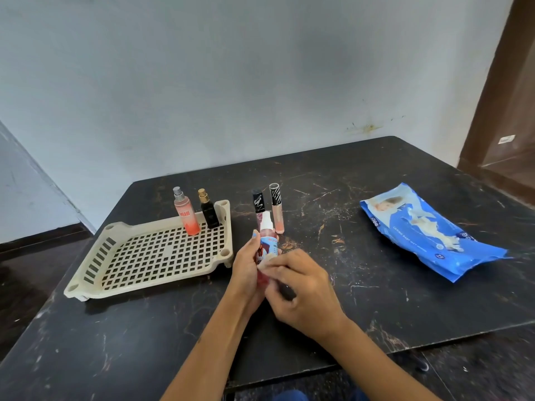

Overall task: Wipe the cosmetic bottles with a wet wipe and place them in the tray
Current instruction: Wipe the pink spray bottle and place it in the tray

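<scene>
My left hand (246,270) grips a pink spray bottle (267,241) with a white top and a blue label, held upright above the table. My right hand (301,290) pinches a small wet wipe (267,263) against the bottle's lower part. The beige slotted tray (150,256) sits left of my hands. At its far right corner stand a peach spray bottle (186,212) and a black bottle with a gold cap (208,211). Two slim lip-gloss tubes, one with a black cap (258,204) and one with a striped cap (276,209), stand on the table behind the held bottle.
A blue pack of wet wipes (428,230) lies at the right on the dark scratched table (362,285). A pale wall runs behind the table's far edge. A brown door stands at the far right.
</scene>
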The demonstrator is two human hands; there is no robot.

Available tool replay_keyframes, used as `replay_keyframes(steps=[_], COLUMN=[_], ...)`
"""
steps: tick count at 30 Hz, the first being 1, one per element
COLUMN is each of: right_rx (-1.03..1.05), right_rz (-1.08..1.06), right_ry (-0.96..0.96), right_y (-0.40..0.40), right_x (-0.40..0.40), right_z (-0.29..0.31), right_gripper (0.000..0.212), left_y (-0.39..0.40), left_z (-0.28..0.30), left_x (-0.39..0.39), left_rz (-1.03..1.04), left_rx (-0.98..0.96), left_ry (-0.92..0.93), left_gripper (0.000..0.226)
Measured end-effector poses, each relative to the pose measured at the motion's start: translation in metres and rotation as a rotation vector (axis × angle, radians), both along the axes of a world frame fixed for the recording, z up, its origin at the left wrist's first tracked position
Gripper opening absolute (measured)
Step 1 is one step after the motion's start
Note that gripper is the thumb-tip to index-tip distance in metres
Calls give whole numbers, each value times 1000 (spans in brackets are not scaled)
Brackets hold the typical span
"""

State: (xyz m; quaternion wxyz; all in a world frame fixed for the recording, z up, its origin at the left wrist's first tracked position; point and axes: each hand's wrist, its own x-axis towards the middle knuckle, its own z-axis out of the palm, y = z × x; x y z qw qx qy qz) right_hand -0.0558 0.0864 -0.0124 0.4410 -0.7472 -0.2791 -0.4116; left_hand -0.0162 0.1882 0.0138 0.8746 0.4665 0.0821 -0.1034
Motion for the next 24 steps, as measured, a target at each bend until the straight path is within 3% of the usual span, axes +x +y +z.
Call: replay_keyframes(steps=[3,8,13,18,24], right_rx=[-120,30,-5,191,409], right_rz=[51,-12,17,-155,-237], right_ry=[-59,0,6,140,245], right_y=[0,-2,-1,-2,-11], right_x=[-3,1,-1,8,12], right_z=[2,-1,-1,-2,6], right_gripper=[17,19,17,15,19], left_y=[2,0,0,-2,-5], left_z=[1,3,1,4,3], left_x=[-1,1,2,-3,-12], left_rz=[20,83,92,-72,-189], left_rx=[-17,-117,-87,-93,68], left_ry=[39,54,46,-18,-100], left_gripper=[34,39,37,39,28])
